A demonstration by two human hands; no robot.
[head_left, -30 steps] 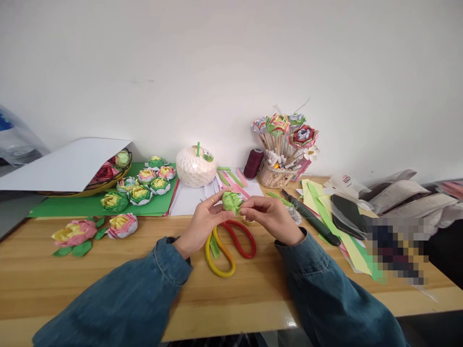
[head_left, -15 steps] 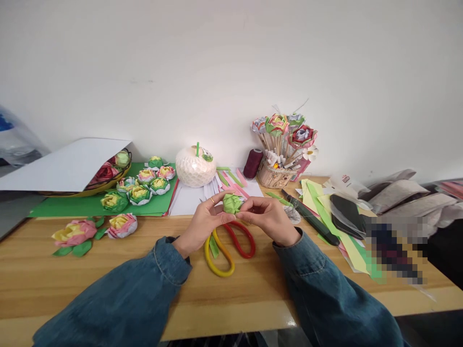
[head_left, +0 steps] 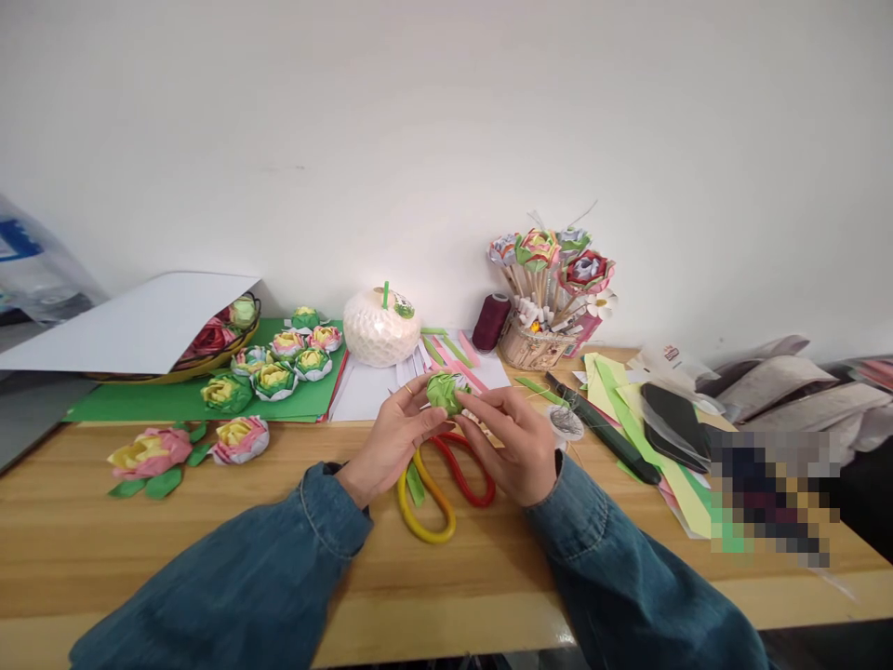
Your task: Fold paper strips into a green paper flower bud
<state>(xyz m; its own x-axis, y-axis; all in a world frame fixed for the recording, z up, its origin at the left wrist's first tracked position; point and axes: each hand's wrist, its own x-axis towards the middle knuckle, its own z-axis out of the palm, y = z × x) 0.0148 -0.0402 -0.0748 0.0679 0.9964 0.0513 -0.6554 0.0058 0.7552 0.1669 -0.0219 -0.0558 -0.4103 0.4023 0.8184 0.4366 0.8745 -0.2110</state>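
Holding a small green folded-paper flower (head_left: 445,391) between them, the left hand (head_left: 392,437) and the right hand (head_left: 517,441) meet just above the near middle of the wooden table (head_left: 209,530). The left hand's fingers are curled about the flower's left side, thumb and forefinger closed on it; the right hand pinches its right edge with fingertips drawn together. Directly beneath the hands lie scissors with one yellow and one red loop handle (head_left: 439,484), flat on the wood. Farther back stands a white foam-netted round fruit (head_left: 380,326), with a dark red thread spool (head_left: 490,321) to its right and a woven basket of paper flowers on sticks (head_left: 548,298) beyond that. To the far left, finished paper lotuses (head_left: 275,358) sit on a green sheet (head_left: 139,402), and two more paper lotuses (head_left: 188,448) lie on the bare wood nearer. Loose coloured paper sheets (head_left: 670,465) spread at the right.
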